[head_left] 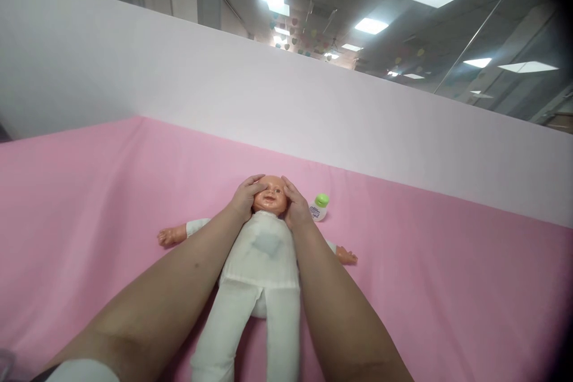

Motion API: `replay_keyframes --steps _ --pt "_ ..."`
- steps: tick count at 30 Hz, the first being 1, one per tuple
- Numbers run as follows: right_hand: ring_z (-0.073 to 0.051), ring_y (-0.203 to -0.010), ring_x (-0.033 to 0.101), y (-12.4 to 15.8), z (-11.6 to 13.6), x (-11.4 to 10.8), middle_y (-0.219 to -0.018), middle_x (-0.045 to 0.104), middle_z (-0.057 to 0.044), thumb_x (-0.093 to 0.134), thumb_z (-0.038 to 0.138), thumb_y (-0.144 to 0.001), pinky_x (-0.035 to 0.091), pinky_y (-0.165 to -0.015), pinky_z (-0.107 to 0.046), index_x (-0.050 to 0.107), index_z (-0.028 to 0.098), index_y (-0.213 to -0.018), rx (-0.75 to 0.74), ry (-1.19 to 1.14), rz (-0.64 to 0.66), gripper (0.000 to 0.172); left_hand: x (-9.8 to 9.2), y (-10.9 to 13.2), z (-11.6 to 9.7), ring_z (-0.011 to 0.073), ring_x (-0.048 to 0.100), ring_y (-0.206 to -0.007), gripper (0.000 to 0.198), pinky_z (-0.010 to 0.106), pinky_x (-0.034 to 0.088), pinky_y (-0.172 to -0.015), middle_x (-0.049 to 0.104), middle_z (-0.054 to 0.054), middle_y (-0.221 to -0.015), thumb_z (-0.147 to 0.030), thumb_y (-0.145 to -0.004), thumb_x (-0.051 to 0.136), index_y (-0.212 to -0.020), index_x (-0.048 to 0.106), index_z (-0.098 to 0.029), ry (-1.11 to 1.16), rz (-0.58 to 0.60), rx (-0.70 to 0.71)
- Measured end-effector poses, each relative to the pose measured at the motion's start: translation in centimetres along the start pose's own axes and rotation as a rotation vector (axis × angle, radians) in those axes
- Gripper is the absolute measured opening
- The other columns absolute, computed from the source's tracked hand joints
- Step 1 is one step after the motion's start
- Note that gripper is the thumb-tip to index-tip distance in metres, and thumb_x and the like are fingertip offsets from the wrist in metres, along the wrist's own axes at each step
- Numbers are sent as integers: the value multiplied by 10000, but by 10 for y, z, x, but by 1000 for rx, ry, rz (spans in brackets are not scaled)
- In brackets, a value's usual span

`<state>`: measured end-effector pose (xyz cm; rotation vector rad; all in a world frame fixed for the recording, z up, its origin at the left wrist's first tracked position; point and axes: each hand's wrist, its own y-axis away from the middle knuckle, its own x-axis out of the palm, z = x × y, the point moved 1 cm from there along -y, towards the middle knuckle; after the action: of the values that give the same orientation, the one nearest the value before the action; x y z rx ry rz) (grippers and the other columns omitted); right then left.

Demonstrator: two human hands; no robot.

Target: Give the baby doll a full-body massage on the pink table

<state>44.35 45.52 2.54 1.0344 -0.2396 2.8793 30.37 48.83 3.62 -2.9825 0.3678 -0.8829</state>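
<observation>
A baby doll (262, 250) in a white cloth suit lies on its back on the pink sheet, arms spread out to both sides. My left hand (247, 196) cups the left side of its head, with fingers reaching over the brow and one eye. On the other side my right hand (295, 202) is pressed along the temple and cheek. Between them my two hands clasp the doll's head (271, 198). A bluish-grey patch shows on the doll's chest. My forearms cover parts of its sleeves.
A small white bottle (318, 210) with a green cap is on the sheet, just right of my right hand. The pink sheet (430, 262) covers the surface. Behind it stands a low white wall (268, 95), with glass and ceiling lights beyond.
</observation>
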Motion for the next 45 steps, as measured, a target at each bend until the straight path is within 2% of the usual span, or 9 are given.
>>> replay_keyframes --steps 6,10,17,20,23,27,32,37,45 --pt "-258 -1067 677 5 4 8 -1236 660 -61 841 353 -707 539 -996 -442 522 267 -1373 -22 147 66 744 5 5 -9 259 699 -889 725 370 595 -787 694 120 -1075 -254 -601 898 -1258 602 -176 -33 53 -44" --pt "-252 -1042 673 3 7 6 -1209 649 -59 875 367 -659 548 -956 -423 510 265 -1356 -19 249 50 793 7 6 -11 274 702 -886 652 386 598 -776 701 118 -1057 -266 -639 868 -1230 604 -188 -107 102 -94" --pt "-229 -1051 639 -11 3 -6 -1121 668 -31 844 501 -683 510 -988 -411 590 250 -1180 -124 498 -66 612 11 2 -7 257 693 -873 596 354 579 -756 706 103 -1020 -336 -690 824 -1216 601 -168 -170 139 -54" --pt "-233 -1123 617 -14 1 -9 -1161 668 -35 781 547 -750 481 -1046 -429 615 248 -1162 -128 430 -83 536 11 0 -4 241 684 -879 558 334 572 -761 708 101 -1010 -323 -719 772 -1225 604 -159 -161 122 -34" --pt "-236 -1166 610 -11 2 -11 -1206 672 -43 776 504 -776 472 -1074 -440 628 247 -1181 -71 244 -12 502 8 -2 -4 244 684 -914 536 341 576 -794 708 104 -1034 -293 -727 738 -1230 610 -163 -105 100 -53" --pt "-255 -1185 621 -4 10 -15 -1292 658 -63 831 371 -744 472 -1091 -476 615 260 -1269 42 65 145 578 -1 -1 -8 301 687 -999 624 439 576 -893 692 133 -1148 -249 -692 748 -1296 606 -184 26 140 -156" --pt "-273 -1253 593 2 18 -19 -1385 608 -65 857 251 -693 466 -1112 -493 583 281 -1338 104 30 223 701 -5 3 -12 325 691 -995 713 475 579 -897 680 157 -1174 -207 -635 728 -1332 589 -161 118 140 -198" --pt "-251 -1132 657 5 17 -8 -1293 642 -55 874 284 -681 512 -1057 -459 514 294 -1367 102 90 173 775 1 3 -10 282 698 -957 632 409 589 -859 696 129 -1116 -245 -678 772 -1277 576 -189 -24 161 -142" --pt "-223 -934 684 -4 14 2 -1043 695 -22 898 422 -626 573 -890 -412 559 262 -1173 21 341 3 663 7 -1 -5 271 696 -914 552 382 574 -804 704 107 -1032 -344 -730 802 -1213 584 -189 -242 127 -69"
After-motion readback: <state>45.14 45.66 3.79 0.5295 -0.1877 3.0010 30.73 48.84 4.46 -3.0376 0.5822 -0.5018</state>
